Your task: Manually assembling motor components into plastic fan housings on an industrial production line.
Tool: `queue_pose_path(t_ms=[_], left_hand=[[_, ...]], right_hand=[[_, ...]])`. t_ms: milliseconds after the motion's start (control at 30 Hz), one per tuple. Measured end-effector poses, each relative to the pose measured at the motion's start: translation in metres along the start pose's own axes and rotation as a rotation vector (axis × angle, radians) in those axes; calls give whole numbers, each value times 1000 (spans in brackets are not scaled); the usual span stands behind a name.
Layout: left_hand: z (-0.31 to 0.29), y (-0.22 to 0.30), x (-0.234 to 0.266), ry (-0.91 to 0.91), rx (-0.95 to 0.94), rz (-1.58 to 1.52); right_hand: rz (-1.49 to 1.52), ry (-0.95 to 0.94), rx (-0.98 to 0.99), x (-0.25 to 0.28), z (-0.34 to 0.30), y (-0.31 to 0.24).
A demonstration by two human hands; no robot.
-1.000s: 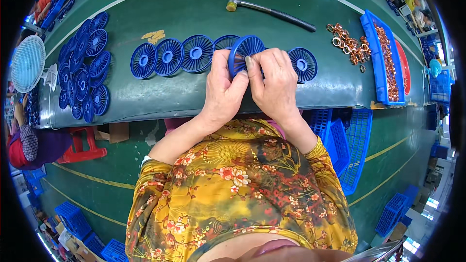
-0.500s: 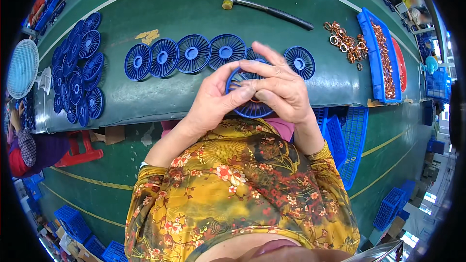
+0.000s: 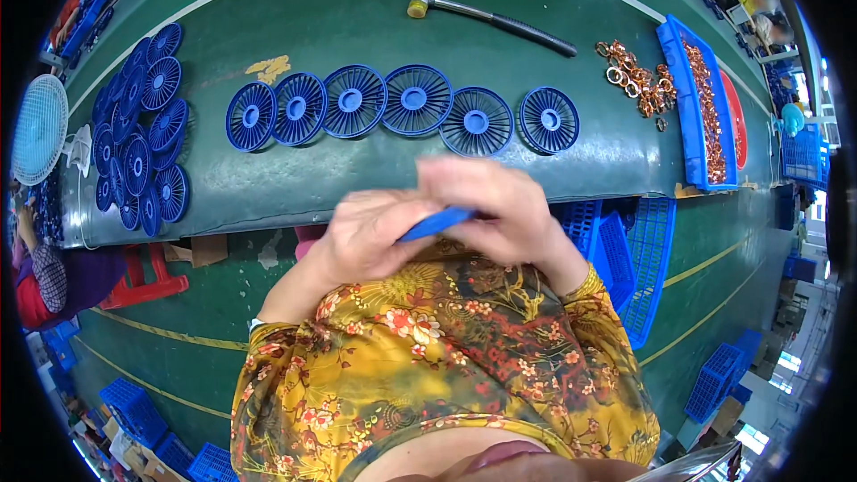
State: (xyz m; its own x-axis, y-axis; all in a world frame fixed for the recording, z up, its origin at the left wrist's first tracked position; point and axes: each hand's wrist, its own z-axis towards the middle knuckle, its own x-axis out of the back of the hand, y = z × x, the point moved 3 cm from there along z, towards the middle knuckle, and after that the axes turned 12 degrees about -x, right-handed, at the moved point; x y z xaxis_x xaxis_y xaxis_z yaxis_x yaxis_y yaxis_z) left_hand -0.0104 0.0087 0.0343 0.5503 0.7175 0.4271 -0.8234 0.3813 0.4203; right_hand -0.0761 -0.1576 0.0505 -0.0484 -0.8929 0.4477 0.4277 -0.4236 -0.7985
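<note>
Close to my chest, just off the near table edge, both hands hold a round blue plastic fan grille (image 3: 436,224), seen nearly edge-on. My left hand (image 3: 373,230) is closed on its left side. My right hand (image 3: 495,210), smeared by motion, wraps over the far and right side. Most of the grille is hidden by the fingers, so its hub does not show. Beyond my hands a row of several like grilles (image 3: 413,99) lies flat on the green table (image 3: 339,183). Nearest to my right hand is a grille with a round hub (image 3: 477,121).
A mallet (image 3: 495,20) with yellow head lies at the back. To the right are loose copper-coloured rings (image 3: 638,80) and a blue tray (image 3: 686,129) full of them. Blue grilles (image 3: 138,125) are heaped at left. Blue crates (image 3: 650,268) stand below the table edge.
Both hands have drawn back toward my chest with the grille, which has tilted from facing up to nearly edge-on. The grilles on the table stay put.
</note>
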Motion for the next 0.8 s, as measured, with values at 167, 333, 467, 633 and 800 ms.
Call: queue_pose_path(t_ms=[167,333,467,633,800], left_hand=[[-44,-25,51,415,299,857],[-104,-52,108,380,657,999],[-114,-54,106,-6,878,1187],[-44,-48,62,18,629,1081],[34,-48,-20,-364,386,558]], right_hand=[[-515,206,-278,56,32,62],[-1057,263,-586,111,53,147],[-1103,99,-597,110,67,167],[-1151,206,-494,115,49,157],[-814,415,-775,130,-16,83]])
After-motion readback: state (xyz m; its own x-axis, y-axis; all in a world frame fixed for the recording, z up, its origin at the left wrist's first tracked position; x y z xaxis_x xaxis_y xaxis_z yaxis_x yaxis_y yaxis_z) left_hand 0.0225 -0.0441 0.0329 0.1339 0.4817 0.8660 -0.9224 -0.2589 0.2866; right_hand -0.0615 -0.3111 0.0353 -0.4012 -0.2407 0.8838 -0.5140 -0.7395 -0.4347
